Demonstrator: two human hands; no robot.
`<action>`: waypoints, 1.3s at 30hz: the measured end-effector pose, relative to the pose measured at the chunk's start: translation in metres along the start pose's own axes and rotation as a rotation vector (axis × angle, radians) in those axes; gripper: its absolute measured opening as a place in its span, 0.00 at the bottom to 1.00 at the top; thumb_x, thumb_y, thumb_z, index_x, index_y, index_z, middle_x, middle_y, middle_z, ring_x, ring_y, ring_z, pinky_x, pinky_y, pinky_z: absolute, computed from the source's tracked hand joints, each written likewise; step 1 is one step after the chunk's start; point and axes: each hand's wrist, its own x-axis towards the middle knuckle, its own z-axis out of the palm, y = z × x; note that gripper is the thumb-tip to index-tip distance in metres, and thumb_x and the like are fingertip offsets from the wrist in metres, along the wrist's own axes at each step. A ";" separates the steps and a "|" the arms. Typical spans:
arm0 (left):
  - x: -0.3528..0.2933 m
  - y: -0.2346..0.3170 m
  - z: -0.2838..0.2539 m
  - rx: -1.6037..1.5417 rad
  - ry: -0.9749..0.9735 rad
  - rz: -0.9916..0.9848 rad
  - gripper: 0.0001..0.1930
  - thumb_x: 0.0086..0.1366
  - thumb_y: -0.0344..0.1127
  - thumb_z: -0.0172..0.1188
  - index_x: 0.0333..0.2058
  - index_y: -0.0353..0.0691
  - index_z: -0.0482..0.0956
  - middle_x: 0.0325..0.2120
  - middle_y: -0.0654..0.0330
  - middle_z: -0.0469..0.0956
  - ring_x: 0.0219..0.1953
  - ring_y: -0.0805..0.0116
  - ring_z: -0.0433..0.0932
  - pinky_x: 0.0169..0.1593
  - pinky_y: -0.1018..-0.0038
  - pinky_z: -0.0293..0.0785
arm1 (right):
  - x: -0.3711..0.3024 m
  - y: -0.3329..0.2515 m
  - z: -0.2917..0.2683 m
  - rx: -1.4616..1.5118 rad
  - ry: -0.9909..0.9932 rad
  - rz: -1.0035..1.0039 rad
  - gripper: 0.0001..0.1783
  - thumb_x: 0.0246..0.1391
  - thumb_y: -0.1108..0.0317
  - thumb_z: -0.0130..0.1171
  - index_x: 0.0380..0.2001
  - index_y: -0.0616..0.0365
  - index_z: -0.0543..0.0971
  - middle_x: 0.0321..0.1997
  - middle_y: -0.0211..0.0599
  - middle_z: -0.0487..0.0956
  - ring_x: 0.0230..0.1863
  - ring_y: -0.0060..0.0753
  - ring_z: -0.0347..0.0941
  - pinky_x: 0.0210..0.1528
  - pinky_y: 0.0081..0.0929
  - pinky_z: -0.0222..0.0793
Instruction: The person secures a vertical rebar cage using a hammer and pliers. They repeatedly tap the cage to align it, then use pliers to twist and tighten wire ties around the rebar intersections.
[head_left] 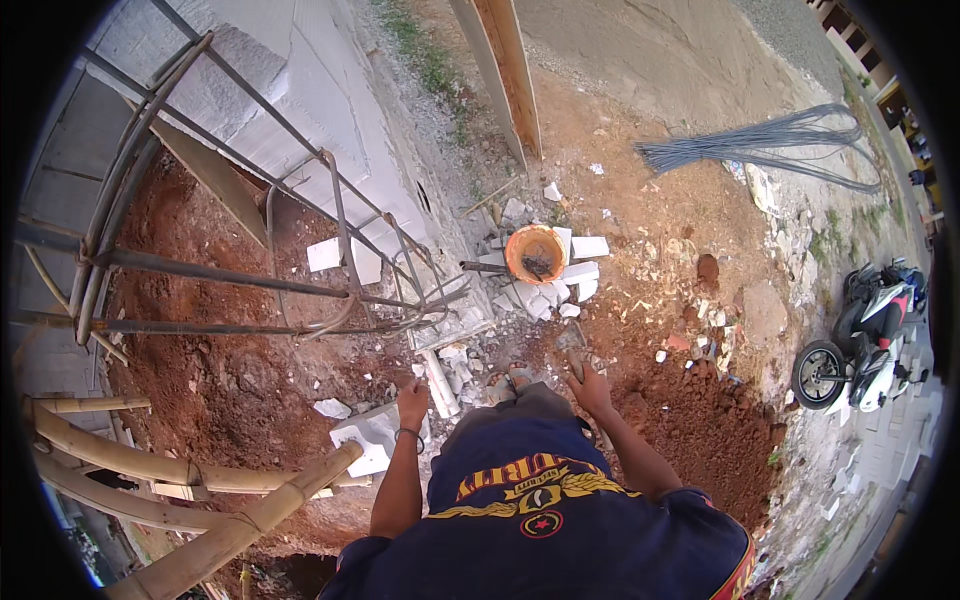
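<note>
My left hand (412,405) is closed, with a dark band at the wrist. It is beside a white length of pipe or post (441,384), and whether it holds anything is too small to tell. Over the dirt in front of me, my right hand (590,389) grips a trowel-like tool (573,345) with a flat greyish end; its exact kind is unclear. Ahead of my feet (519,377) sits an orange bucket (535,254) with some greyish material inside. Broken white block pieces (540,297) lie around it.
To the left, a steel rebar cage (225,285) juts over red soil, with bamboo poles (255,515) below it. A wooden board (505,75) stands ahead. Bundled steel wire (755,147) lies far right, and a parked motorcycle (868,345) stands at the right. Loose red soil (690,425) is heaped nearby.
</note>
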 end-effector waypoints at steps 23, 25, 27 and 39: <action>0.198 0.041 0.033 0.885 0.164 0.915 0.04 0.51 0.32 0.58 0.27 0.43 0.76 0.29 0.61 0.73 0.37 0.59 0.74 0.41 0.59 0.74 | -0.045 0.125 0.058 -0.175 -0.184 0.430 0.25 0.52 0.49 0.62 0.42 0.60 0.74 0.36 0.56 0.80 0.39 0.62 0.76 0.42 0.54 0.71; 0.197 0.049 0.034 0.936 0.221 1.003 0.03 0.50 0.33 0.58 0.25 0.45 0.74 0.26 0.61 0.71 0.35 0.61 0.74 0.38 0.61 0.75 | -0.042 0.129 0.058 -0.203 -0.211 0.397 0.26 0.52 0.49 0.62 0.44 0.59 0.74 0.36 0.56 0.80 0.40 0.62 0.76 0.42 0.54 0.70; 0.196 0.056 0.034 1.003 0.242 1.107 0.04 0.49 0.34 0.58 0.26 0.45 0.74 0.27 0.62 0.71 0.34 0.63 0.73 0.34 0.68 0.75 | -0.039 0.133 0.058 -0.214 -0.231 0.392 0.27 0.52 0.48 0.62 0.45 0.59 0.74 0.36 0.56 0.80 0.41 0.62 0.76 0.43 0.54 0.70; 0.052 0.010 -0.034 0.570 0.081 0.347 0.12 0.60 0.27 0.52 0.43 0.45 0.72 0.42 0.45 0.74 0.34 0.40 0.79 0.34 0.49 0.75 | 0.007 0.135 0.063 -0.347 -0.257 0.071 0.36 0.58 0.44 0.51 0.67 0.43 0.60 0.47 0.58 0.76 0.45 0.63 0.75 0.47 0.54 0.71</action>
